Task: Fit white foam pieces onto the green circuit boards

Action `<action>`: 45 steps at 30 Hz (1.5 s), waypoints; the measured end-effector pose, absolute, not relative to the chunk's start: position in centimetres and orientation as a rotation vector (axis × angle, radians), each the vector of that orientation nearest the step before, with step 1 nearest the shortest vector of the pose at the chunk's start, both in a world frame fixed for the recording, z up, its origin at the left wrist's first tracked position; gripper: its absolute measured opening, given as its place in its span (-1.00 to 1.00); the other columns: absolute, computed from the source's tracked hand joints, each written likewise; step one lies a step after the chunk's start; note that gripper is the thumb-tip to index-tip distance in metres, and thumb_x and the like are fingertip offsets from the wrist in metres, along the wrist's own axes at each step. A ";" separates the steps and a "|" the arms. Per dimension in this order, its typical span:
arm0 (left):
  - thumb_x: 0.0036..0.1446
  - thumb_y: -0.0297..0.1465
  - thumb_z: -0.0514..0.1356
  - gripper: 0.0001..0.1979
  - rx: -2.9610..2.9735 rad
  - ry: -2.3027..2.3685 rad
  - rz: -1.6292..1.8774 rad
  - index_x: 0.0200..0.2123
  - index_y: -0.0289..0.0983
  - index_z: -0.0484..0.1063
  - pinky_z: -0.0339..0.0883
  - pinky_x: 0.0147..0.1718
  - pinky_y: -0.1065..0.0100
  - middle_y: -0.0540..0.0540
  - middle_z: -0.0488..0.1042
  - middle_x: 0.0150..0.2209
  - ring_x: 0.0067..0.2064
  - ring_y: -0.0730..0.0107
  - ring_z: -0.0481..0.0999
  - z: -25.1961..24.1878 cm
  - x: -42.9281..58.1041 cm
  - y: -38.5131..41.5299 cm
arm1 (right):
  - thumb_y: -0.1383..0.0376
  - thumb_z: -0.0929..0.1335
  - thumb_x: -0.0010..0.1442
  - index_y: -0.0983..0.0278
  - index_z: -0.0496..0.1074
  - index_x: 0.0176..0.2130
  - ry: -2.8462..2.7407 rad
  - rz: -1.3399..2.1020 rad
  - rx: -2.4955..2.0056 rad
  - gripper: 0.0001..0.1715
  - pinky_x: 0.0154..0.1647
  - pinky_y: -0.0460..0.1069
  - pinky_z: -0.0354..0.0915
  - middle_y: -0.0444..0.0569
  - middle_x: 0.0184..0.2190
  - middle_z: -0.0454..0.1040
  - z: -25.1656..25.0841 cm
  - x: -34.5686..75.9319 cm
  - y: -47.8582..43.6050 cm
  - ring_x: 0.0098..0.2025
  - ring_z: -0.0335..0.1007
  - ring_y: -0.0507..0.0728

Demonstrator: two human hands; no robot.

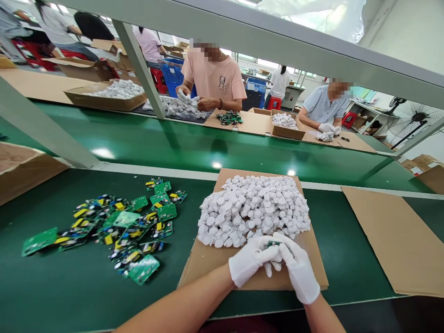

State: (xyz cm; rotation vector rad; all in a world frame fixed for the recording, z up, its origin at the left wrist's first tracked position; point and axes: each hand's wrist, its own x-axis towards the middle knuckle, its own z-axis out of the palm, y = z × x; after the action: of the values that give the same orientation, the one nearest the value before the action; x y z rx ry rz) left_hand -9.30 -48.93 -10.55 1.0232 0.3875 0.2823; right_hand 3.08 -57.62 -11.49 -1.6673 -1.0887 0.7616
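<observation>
My left hand (255, 258) and my right hand (299, 264), both in white gloves, meet over the near part of a cardboard sheet (199, 268). Between their closed fingers shows a small green circuit board (272, 243). Gloved fingers cover most of it, so whether another piece is held with it cannot be made out. Just beyond my fingertips lies a broad heap of small white plastic pieces (253, 203), some with round flat faces. To the left, a loose pile of green circuit boards (126, 219) with yellow and blue parts rests on the dark green bench.
A cardboard box (31, 171) stands at the left edge, and another cardboard sheet (398, 245) lies at right. Metal shelf posts (137, 64) rise beyond the bench. Across a green surface (194, 143), two gloved co-workers (215, 78) handle white pieces near open boxes (286, 132).
</observation>
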 end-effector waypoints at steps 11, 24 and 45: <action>0.00 -0.24 0.22 -0.68 0.699 0.313 0.242 -0.21 -0.33 0.41 0.32 -0.55 0.50 -0.11 0.42 -0.41 -0.41 0.43 0.46 -10.4 -9.4 -48.6 | 0.07 0.17 0.25 0.22 0.37 0.03 -0.998 0.844 -1.615 -0.51 0.16 0.15 0.16 0.01 0.04 0.40 -11.7 3.1 -57.6 0.09 0.28 0.19; 0.00 -0.19 0.22 -0.64 0.731 0.270 0.378 -0.21 -0.32 0.40 0.36 -0.36 0.40 -0.12 0.41 -0.31 -0.33 0.44 0.41 -10.2 -9.1 -49.1 | 0.14 0.32 0.12 0.22 0.27 0.11 -1.152 0.647 -1.768 -0.42 0.03 0.08 0.31 0.04 -0.01 0.43 -12.0 2.6 -57.5 0.00 0.36 0.20; -0.05 -0.21 0.27 -0.68 0.758 0.410 0.300 -0.35 -0.34 0.36 0.37 -0.46 0.45 -0.09 0.40 -0.41 -0.39 0.40 0.50 -10.4 -9.1 -49.1 | 0.03 0.20 0.21 0.21 0.37 0.04 -0.922 0.921 -1.486 -0.49 0.16 0.11 0.14 0.02 0.02 0.41 -12.4 2.9 -56.9 0.07 0.28 0.19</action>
State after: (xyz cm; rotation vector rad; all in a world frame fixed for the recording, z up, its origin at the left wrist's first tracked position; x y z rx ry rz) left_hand -9.08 -49.06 -10.39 0.7577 0.4100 0.2999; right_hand 2.89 -56.93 -12.36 -1.4855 -0.9224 0.9213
